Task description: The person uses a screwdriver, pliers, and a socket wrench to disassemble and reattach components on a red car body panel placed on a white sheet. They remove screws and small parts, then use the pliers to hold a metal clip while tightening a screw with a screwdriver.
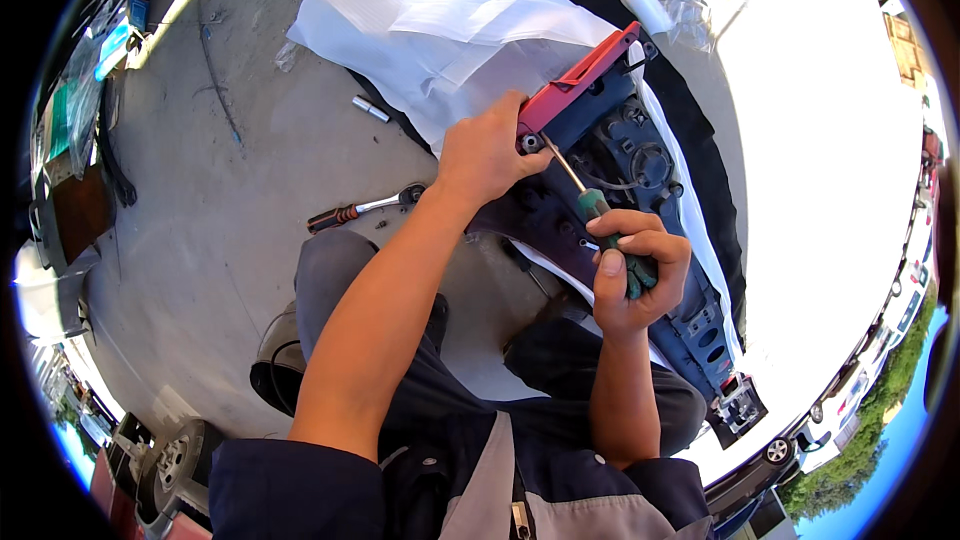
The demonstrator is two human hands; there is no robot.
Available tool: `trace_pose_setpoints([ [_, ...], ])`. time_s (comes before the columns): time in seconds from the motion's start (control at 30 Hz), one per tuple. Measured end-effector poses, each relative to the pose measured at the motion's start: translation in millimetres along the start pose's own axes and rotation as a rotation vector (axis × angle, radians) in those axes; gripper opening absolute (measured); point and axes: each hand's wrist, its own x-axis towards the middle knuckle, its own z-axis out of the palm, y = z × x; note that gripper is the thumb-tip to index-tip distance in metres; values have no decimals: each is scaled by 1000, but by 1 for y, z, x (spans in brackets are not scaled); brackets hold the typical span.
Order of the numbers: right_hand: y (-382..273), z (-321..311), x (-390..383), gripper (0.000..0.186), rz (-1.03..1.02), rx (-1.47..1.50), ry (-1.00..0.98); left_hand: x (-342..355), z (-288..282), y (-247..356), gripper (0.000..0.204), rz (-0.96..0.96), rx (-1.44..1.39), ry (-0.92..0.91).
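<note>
Ratchet (375, 205) left of panel (540, 222)

One head view: worn left fisheye, upright. Faces steeply down past jacket (290, 490); left hand (482, 152) and right hand (642, 265) close below. Ground (280, 145) farther off, edges bowing; sky (890, 462) at lower right rim.

Outdoor setting. Dusty grey-brown ground (255, 145), shaded through its middle. Sunlit strip (820, 200) along the ground's right edge overexposed to white; surface detail lost there. Beyond that edge: row of parked vehicles (838, 415), green trees (850, 450), clear blue sky (900, 475). Lower left corner: tyred wheel (172, 470). Left edge: mixed clutter (72, 130), partly indistinct.
</note>
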Motion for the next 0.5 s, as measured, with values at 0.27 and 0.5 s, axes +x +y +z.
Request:
trace_pose_setpoints([
  [0.27,-21,-29,56,48,26,106,251,8,-4,-11,85,44,-11,-148],
  [0.5,-36,14,120,24,-135,-49,2,22,-18,-15,77,49,-12,-363],
])
